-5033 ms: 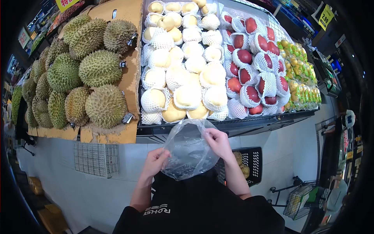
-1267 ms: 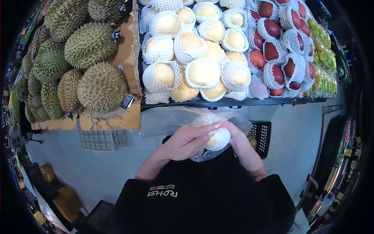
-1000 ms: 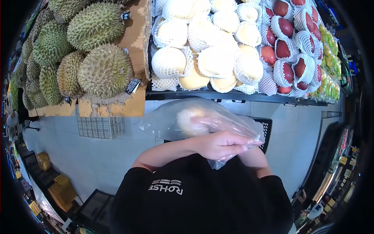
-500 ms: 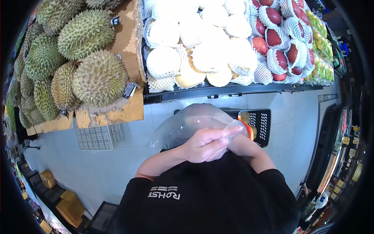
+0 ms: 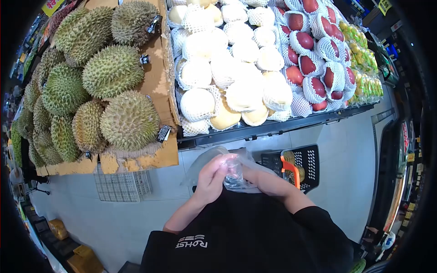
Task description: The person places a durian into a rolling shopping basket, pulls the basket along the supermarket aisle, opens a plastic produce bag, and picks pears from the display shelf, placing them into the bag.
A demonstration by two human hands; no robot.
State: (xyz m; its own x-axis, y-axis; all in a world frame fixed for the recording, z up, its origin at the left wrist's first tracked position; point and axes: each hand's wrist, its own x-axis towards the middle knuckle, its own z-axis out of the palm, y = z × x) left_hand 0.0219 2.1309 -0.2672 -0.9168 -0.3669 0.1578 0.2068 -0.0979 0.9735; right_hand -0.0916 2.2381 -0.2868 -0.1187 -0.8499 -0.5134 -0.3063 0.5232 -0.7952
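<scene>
My left hand is closed, fingers and thumb pinching the edge of a clear plastic bag in front of my chest. Close beside it, my right hand is seen through crumpled film and grips the same bag; its fingers are partly hidden. The bag hangs loosely behind both hands, and I cannot see anything in it. Just beyond stands a black shopping basket with an orange handle, holding roundish brownish items that I cannot make out clearly.
Durians lie heaped on cardboard at left. Pale round fruit in foam nets fills the middle display, red fruit its right, bagged yellow-green produce farther right. A white crate stands below the durians.
My view has tilted up, so the displays sit lower. My hands have moved left and toward my chest with the bag, which now looks more gathered. More of the basket shows.
</scene>
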